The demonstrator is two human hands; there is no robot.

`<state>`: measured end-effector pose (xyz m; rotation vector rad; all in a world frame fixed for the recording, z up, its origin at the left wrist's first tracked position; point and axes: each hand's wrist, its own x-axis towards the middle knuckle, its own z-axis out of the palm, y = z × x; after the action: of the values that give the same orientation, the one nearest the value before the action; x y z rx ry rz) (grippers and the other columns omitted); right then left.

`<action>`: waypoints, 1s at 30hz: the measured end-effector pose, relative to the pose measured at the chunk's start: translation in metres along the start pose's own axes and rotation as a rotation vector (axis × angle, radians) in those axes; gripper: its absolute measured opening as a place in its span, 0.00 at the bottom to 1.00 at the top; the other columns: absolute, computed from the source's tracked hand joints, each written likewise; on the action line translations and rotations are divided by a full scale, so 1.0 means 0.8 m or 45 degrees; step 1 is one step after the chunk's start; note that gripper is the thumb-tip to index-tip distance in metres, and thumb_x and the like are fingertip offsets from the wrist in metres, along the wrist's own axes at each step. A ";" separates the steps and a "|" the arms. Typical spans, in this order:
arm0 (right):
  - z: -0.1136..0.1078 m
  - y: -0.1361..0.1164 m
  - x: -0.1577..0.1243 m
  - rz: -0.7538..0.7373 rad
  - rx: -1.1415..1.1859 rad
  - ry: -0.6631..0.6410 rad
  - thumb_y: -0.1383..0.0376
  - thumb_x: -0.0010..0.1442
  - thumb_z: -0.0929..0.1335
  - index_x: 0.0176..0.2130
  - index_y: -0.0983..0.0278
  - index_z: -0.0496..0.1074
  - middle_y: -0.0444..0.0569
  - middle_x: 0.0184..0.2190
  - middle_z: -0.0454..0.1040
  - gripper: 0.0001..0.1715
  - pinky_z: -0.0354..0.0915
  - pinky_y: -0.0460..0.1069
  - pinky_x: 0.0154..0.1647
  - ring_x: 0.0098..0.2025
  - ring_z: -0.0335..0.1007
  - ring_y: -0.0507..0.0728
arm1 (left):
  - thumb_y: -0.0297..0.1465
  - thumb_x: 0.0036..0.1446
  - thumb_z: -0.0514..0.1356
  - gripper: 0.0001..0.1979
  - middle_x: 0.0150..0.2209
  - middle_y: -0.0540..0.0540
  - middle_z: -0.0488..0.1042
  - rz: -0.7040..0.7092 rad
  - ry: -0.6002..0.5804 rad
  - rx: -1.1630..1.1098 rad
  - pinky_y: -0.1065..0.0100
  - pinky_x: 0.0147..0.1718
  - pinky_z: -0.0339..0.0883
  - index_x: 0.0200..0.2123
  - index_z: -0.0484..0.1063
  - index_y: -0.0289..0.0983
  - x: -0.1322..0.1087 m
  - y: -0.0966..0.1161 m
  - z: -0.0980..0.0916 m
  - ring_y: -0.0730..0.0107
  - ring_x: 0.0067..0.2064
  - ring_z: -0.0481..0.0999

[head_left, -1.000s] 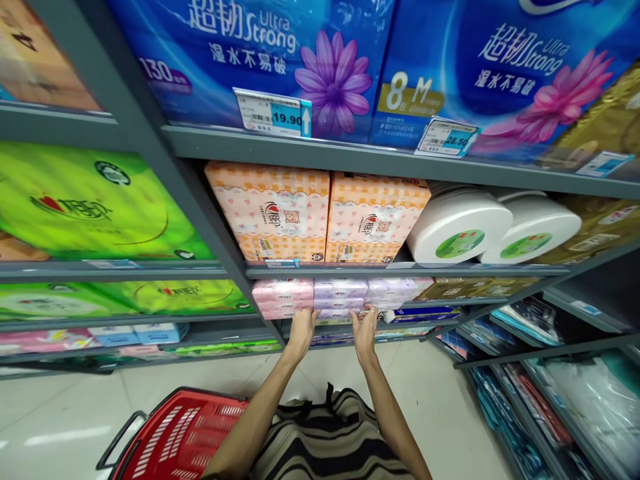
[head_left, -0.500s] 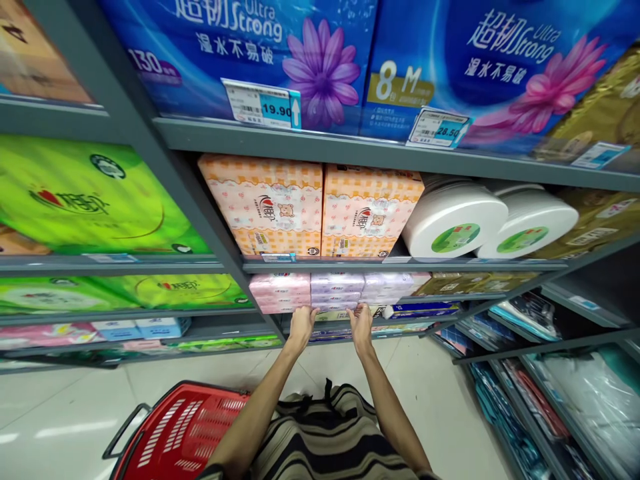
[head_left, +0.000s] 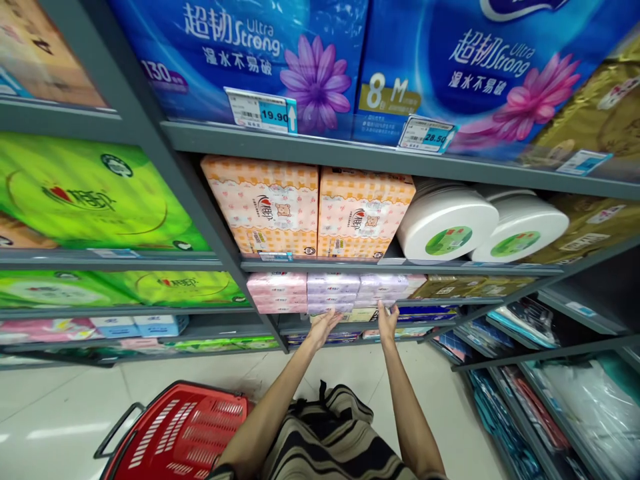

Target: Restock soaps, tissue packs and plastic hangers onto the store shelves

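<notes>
On a low shelf, a pink tissue pack stack (head_left: 277, 293) stands left of a purple tissue pack stack (head_left: 333, 288) and a paler lilac tissue pack stack (head_left: 383, 287). My left hand (head_left: 324, 328) reaches to the lower front edge of the middle purple stack, fingers stretched out. At the bottom front of the lilac stack is my right hand (head_left: 387, 323), thumb and forefinger apart and pointing up at it. Neither hand visibly grips a pack; some fingertips are hard to make out against the packaging.
A red shopping basket (head_left: 185, 427) with a black handle stands on the floor at left. Above the hands, a grey shelf edge (head_left: 400, 268) carries orange tissue packs (head_left: 267, 213) and white paper rolls (head_left: 447, 227). Shelves with plastic-wrapped goods (head_left: 585, 393) stand at right.
Both hands have shifted right along the packs, the right hand now at the lilac stack. My left hand has turned, its fingers now extended rightward. The view has shifted slightly.
</notes>
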<state>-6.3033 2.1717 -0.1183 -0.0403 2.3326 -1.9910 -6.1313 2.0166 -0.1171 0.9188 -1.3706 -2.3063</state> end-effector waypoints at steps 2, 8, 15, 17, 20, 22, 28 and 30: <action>0.006 0.009 -0.002 0.081 0.122 -0.056 0.35 0.53 0.71 0.69 0.66 0.52 0.66 0.60 0.74 0.61 0.77 0.60 0.56 0.56 0.79 0.65 | 0.41 0.65 0.66 0.17 0.49 0.23 0.82 -0.007 0.014 -0.152 0.52 0.67 0.68 0.36 0.76 0.29 0.007 0.000 0.004 0.47 0.60 0.80; 0.011 0.023 -0.010 0.189 0.360 -0.154 0.39 0.53 0.74 0.69 0.61 0.49 0.58 0.53 0.79 0.60 0.78 0.59 0.55 0.50 0.83 0.62 | 0.37 0.67 0.65 0.14 0.49 0.27 0.83 -0.046 0.060 -0.357 0.53 0.69 0.65 0.35 0.76 0.30 0.017 -0.010 0.008 0.49 0.61 0.79; 0.023 0.043 -0.039 0.305 0.427 -0.255 0.41 0.50 0.76 0.61 0.59 0.58 0.54 0.51 0.80 0.50 0.77 0.62 0.56 0.48 0.84 0.62 | 0.41 0.66 0.66 0.17 0.52 0.27 0.82 -0.154 0.083 -0.378 0.53 0.68 0.66 0.39 0.77 0.30 0.016 -0.021 0.007 0.49 0.61 0.79; 0.023 0.053 -0.058 0.340 0.414 -0.289 0.41 0.48 0.77 0.58 0.59 0.61 0.52 0.48 0.81 0.48 0.77 0.62 0.56 0.46 0.84 0.61 | 0.41 0.64 0.68 0.17 0.52 0.27 0.82 -0.194 0.059 -0.381 0.51 0.67 0.67 0.41 0.78 0.30 0.007 -0.022 -0.001 0.49 0.60 0.80; 0.022 0.065 -0.084 0.380 0.377 -0.373 0.40 0.44 0.78 0.52 0.60 0.66 0.53 0.45 0.82 0.46 0.77 0.62 0.55 0.43 0.85 0.62 | 0.37 0.61 0.71 0.16 0.51 0.24 0.82 -0.254 0.017 -0.395 0.52 0.66 0.69 0.42 0.79 0.28 -0.010 -0.021 -0.018 0.47 0.58 0.81; 0.026 0.068 -0.098 0.395 0.352 -0.466 0.39 0.44 0.78 0.48 0.62 0.70 0.55 0.44 0.83 0.43 0.77 0.62 0.54 0.43 0.85 0.64 | 0.36 0.64 0.68 0.15 0.53 0.24 0.81 -0.265 0.038 -0.416 0.55 0.66 0.70 0.42 0.79 0.28 -0.018 -0.020 -0.032 0.49 0.58 0.81; 0.055 0.066 -0.124 0.406 0.229 -0.744 0.34 0.50 0.73 0.46 0.62 0.75 0.56 0.43 0.84 0.40 0.79 0.59 0.48 0.46 0.84 0.63 | 0.36 0.71 0.59 0.13 0.56 0.30 0.80 -0.227 0.301 -0.383 0.61 0.60 0.74 0.45 0.77 0.30 -0.057 -0.017 -0.078 0.60 0.57 0.82; 0.045 0.069 -0.138 0.406 0.123 -0.822 0.35 0.48 0.74 0.43 0.63 0.76 0.54 0.40 0.85 0.39 0.79 0.58 0.44 0.41 0.84 0.63 | 0.40 0.69 0.62 0.17 0.54 0.34 0.81 -0.227 0.373 -0.316 0.54 0.55 0.78 0.49 0.77 0.31 -0.096 -0.019 -0.097 0.59 0.53 0.83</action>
<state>-6.1886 2.1521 -0.1742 -0.2475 1.7137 -1.6171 -6.0221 2.0145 -0.1280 1.2767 -0.8938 -2.2849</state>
